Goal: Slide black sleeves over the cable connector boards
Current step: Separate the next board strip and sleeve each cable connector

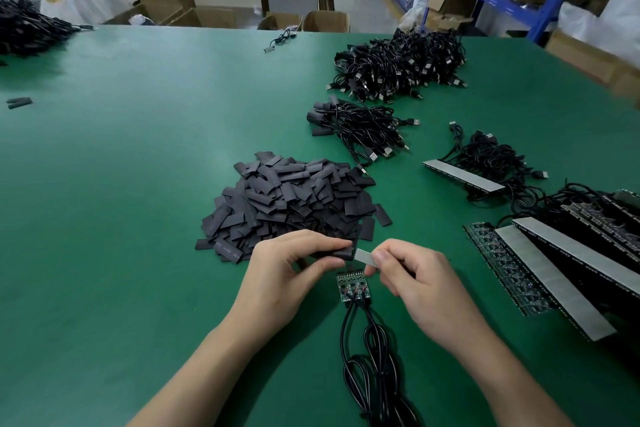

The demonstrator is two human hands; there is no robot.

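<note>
Black sleeves [294,198] lay heaped on the green table [138,184], just beyond both hands. The left hand [277,274] pinched one sleeve [334,252] between thumb and curled fingers, its long axis running left to right and its mouth facing right. The right hand [426,284] pinched a connector board [363,257], grey face up and in line with the sleeve, its left tip at that mouth. The coming push would likely run leftward along that shared axis.
</note>
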